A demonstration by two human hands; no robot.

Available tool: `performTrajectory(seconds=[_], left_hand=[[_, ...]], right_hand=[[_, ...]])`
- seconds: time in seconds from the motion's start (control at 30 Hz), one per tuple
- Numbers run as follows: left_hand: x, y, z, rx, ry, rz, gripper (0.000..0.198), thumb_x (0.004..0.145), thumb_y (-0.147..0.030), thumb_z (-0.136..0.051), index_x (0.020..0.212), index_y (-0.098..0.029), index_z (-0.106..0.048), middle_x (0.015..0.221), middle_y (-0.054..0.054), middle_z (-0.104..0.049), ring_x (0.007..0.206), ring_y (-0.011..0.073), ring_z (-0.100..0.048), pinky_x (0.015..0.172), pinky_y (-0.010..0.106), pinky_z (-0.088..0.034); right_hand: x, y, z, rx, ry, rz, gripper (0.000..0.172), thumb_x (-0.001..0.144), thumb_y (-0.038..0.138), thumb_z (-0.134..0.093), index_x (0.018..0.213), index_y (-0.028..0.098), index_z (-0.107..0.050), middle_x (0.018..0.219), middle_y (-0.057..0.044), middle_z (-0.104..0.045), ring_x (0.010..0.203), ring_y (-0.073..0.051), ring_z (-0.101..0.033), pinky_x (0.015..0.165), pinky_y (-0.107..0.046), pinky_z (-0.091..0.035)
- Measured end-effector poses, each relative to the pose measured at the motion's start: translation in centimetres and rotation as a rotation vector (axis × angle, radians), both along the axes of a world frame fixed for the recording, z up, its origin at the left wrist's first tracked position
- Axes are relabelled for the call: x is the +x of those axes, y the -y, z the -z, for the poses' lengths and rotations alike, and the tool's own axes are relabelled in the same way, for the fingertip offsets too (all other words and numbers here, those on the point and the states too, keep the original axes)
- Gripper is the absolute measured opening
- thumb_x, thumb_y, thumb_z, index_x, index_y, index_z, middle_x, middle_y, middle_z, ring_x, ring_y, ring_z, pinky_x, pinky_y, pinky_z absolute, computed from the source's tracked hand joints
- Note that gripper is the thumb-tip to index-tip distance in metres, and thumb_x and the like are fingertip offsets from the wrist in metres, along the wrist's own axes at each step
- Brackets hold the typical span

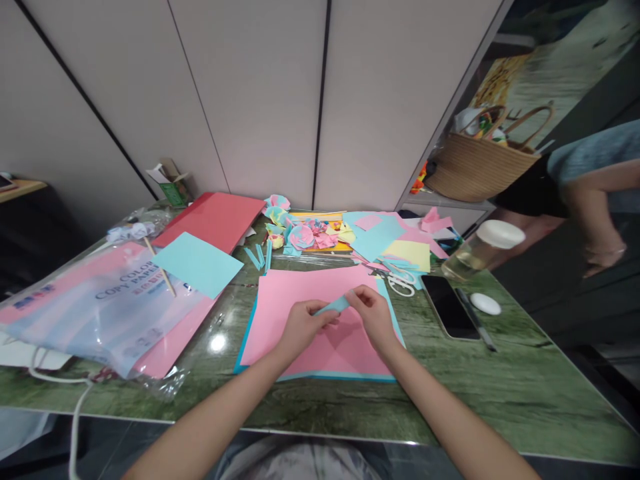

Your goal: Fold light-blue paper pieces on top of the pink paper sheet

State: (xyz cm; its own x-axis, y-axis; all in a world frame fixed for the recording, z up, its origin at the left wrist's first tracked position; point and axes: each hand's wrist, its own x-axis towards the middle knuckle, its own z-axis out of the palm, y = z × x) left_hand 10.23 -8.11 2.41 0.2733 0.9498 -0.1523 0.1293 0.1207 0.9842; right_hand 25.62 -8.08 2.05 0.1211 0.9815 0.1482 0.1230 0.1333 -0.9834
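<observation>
Between my two hands is a small light-blue paper strip [336, 306], held just above a stack of pink paper [280, 293]. My left hand [309, 327] pinches the strip's left end between thumb and fingers. At its other end, the fingertips of my right hand [371, 312] are closed on it. Blue sheets show along the edges under the pink paper. Several narrow blue paper strips [259, 257] lie just beyond the stack's back left corner.
Left are a plastic packet of colour copy paper [135, 293], a blue sheet [199, 263] and a red folder [213, 220]. Crumpled paper flowers [313, 235], white scissors [401, 283], a phone [450, 308] and a lidded cup [483, 250] sit behind and right. A person [595, 193] stands at far right.
</observation>
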Motion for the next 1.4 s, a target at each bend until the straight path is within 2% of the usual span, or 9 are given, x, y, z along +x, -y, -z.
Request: performTrajectory(seconds=[0.53,0.6,0.73,0.8,0.97,1.23,1.4], left_hand=[[-0.1,-0.2,0.1,0.036,0.004,-0.019,0.021,0.065,-0.032,-0.059,0.074,-0.015,-0.067,0.066,0.004,-0.067,0.053,0.0119,-0.055,0.044,0.019,-0.039],[-0.1,-0.2,0.2,0.021,0.036,-0.015,0.024,0.066,-0.033,-0.06,0.08,-0.015,-0.067,0.067,0.004,-0.068,0.055,0.0132,-0.057,0.044,0.019,-0.039],[0.0,0.0,0.3,-0.024,0.132,-0.03,0.042,0.067,-0.034,-0.061,0.106,-0.017,-0.059,0.072,0.006,-0.069,0.064,0.0171,-0.063,0.045,0.02,-0.041],[0.0,0.1,0.3,-0.021,0.158,-0.026,0.045,0.068,-0.034,-0.061,0.109,-0.016,-0.056,0.076,0.007,-0.069,0.066,0.0182,-0.064,0.046,0.02,-0.042],[0.0,0.2,0.2,0.013,0.189,-0.011,0.04,0.069,-0.033,-0.061,0.106,-0.016,-0.059,0.083,0.008,-0.069,0.067,0.0181,-0.065,0.049,0.021,-0.045],[0.1,0.3,-0.2,0.025,0.19,0.007,0.039,0.07,-0.034,-0.06,0.103,-0.015,-0.06,0.082,0.008,-0.069,0.066,0.0182,-0.065,0.05,0.022,-0.047],[0.1,0.3,-0.3,0.023,0.198,-0.001,0.039,0.069,-0.033,-0.061,0.103,-0.015,-0.061,0.083,0.008,-0.069,0.067,0.0183,-0.065,0.052,0.022,-0.048]], right_hand=[[-0.3,-0.1,0.6,-0.005,-0.014,0.067,0.02,0.069,0.037,-0.057,0.064,0.018,-0.055,0.06,0.002,-0.05,0.059,-0.011,-0.043,0.057,-0.024,-0.035],[-0.3,0.0,0.5,-0.004,-0.016,0.069,0.019,0.069,0.036,-0.057,0.064,0.018,-0.055,0.059,0.002,-0.049,0.058,-0.011,-0.042,0.057,-0.024,-0.035],[-0.3,0.1,0.3,-0.006,-0.025,0.073,0.019,0.07,0.035,-0.057,0.062,0.018,-0.054,0.056,0.003,-0.046,0.056,-0.01,-0.04,0.056,-0.024,-0.033],[-0.3,0.1,0.2,-0.006,-0.028,0.075,0.019,0.07,0.035,-0.057,0.062,0.018,-0.053,0.056,0.004,-0.045,0.056,-0.01,-0.039,0.055,-0.024,-0.033],[-0.2,0.3,-0.1,-0.009,-0.033,0.078,0.019,0.07,0.034,-0.057,0.062,0.018,-0.053,0.057,0.003,-0.045,0.056,-0.01,-0.039,0.055,-0.024,-0.033],[-0.4,0.6,-0.4,-0.002,-0.041,0.093,0.019,0.071,0.034,-0.056,0.063,0.017,-0.054,0.057,0.002,-0.044,0.058,-0.011,-0.039,0.056,-0.024,-0.033],[-0.4,0.4,-0.3,-0.014,-0.067,0.054,0.018,0.073,0.034,-0.055,0.065,0.018,-0.053,0.06,0.003,-0.045,0.06,-0.011,-0.041,0.059,-0.023,-0.035]])
